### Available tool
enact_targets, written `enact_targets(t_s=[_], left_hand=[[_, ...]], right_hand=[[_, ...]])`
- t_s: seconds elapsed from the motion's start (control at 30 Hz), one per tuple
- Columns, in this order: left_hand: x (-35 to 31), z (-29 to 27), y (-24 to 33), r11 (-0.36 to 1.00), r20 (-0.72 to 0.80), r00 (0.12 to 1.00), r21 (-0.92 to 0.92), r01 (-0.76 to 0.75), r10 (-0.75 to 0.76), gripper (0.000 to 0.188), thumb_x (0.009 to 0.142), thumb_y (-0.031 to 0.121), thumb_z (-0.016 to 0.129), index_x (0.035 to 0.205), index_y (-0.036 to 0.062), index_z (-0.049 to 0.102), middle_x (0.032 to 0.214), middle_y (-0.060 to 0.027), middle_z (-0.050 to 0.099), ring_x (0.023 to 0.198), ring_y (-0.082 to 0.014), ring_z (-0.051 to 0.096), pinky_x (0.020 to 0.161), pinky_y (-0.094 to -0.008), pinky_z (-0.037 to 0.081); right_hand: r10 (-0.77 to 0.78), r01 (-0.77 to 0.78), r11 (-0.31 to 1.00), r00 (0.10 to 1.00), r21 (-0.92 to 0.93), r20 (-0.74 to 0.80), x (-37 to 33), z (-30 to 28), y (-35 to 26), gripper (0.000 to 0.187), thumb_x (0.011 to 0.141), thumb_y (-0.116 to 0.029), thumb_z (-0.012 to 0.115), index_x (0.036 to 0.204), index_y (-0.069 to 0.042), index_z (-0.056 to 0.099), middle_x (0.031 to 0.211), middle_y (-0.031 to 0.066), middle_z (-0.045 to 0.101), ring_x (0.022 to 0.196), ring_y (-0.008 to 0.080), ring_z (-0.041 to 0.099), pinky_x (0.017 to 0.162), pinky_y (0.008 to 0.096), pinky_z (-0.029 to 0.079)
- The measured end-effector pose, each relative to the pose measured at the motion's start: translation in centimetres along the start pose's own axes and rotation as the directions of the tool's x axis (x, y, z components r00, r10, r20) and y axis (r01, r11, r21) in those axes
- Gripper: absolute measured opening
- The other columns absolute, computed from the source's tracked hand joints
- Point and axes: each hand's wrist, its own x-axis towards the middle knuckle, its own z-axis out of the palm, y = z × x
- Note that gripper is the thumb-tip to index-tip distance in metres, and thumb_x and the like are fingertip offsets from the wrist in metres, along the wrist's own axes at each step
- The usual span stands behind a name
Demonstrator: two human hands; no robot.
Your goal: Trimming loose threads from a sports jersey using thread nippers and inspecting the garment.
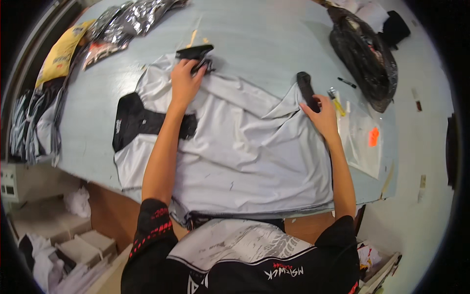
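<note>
A light grey polo shirt (pixel 245 161) lies spread on the table, its black collar (pixel 128 115) toward the left and a black placket (pixel 156 123) running in from it. My left hand (pixel 186 81) pinches a piece of black fabric (pixel 195 52) at the shirt's far edge. On the right, my right hand (pixel 320 117) has its fingers closed around the near end of a narrow black fabric band (pixel 305 87) at the shirt's far right corner. Creases run across the grey cloth between my hands. Part of the shirt is hidden under my left forearm.
Right of the shirt lie a yellow cutter (pixel 338 103), a black marker (pixel 346 82) and a clear plastic bag (pixel 360 142) with an orange label. A dark plastic bag (pixel 364 54) stands behind them. Folded garments (pixel 36 122) and yellow packaging (pixel 61 56) line the left edge.
</note>
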Motion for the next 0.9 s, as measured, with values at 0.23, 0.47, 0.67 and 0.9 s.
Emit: enact_targets(t_s=[0.23, 0.47, 0.67, 0.9], left_hand=[[-3.7, -7.7, 2.4, 0.892, 0.419, 0.897, 0.337, -0.301, 0.144, 0.029, 0.086, 0.012, 0.067, 0.11, -0.0024, 0.059, 0.139, -0.0207, 0.05, 0.128, -0.0391, 0.048, 0.104, -0.0457, 0.039], [-11.4, -46.2, 2.6, 0.719, 0.179, 0.743, 0.473, 0.509, -0.644, 0.026, 0.093, 0.011, 0.056, 0.114, -0.005, 0.061, 0.089, -0.0045, 0.06, 0.079, -0.0099, 0.051, 0.07, -0.0289, 0.043], [2.7, -67.0, 9.0, 0.497, -0.206, 0.978, 0.844, 0.199, -0.042, 0.043, 0.101, 0.027, 0.052, 0.129, -0.0049, 0.058, 0.107, -0.0158, 0.067, 0.102, -0.0216, 0.062, 0.088, -0.031, 0.048], [19.9, -55.6, 12.1, 0.976, -0.501, 0.864, 0.211, 0.056, 0.059, 0.036, 0.095, 0.031, 0.059, 0.108, -0.002, 0.065, 0.089, -0.0119, 0.066, 0.073, -0.0164, 0.064, 0.064, -0.0299, 0.054]], right_hand=[[0.08, -0.475, 0.74, 0.765, 0.476, 0.64, -2.5, -3.1, -3.9, 0.032, 0.088, -0.015, 0.068, 0.115, 0.001, 0.062, 0.101, 0.0094, 0.066, 0.085, 0.0174, 0.061, 0.078, 0.0331, 0.05], [-0.951, -0.382, 0.233, 0.101, 0.894, 0.291, -5.2, -11.5, -14.6, 0.019, 0.094, -0.018, 0.066, 0.094, 0.001, 0.06, 0.071, 0.0151, 0.055, 0.06, 0.0257, 0.049, 0.058, 0.0349, 0.042], [-0.173, 0.218, 0.315, 0.97, 0.924, -0.17, 9.9, -13.8, -21.0, 0.035, 0.1, -0.023, 0.051, 0.116, 0.005, 0.064, 0.11, 0.0079, 0.069, 0.101, 0.0173, 0.063, 0.093, 0.0293, 0.045], [0.142, 0.088, -0.446, 0.989, 0.891, -0.027, 23.5, -16.0, -21.9, 0.027, 0.102, -0.017, 0.052, 0.121, 0.0, 0.059, 0.116, 0.0085, 0.066, 0.11, 0.0212, 0.062, 0.101, 0.0363, 0.049]])
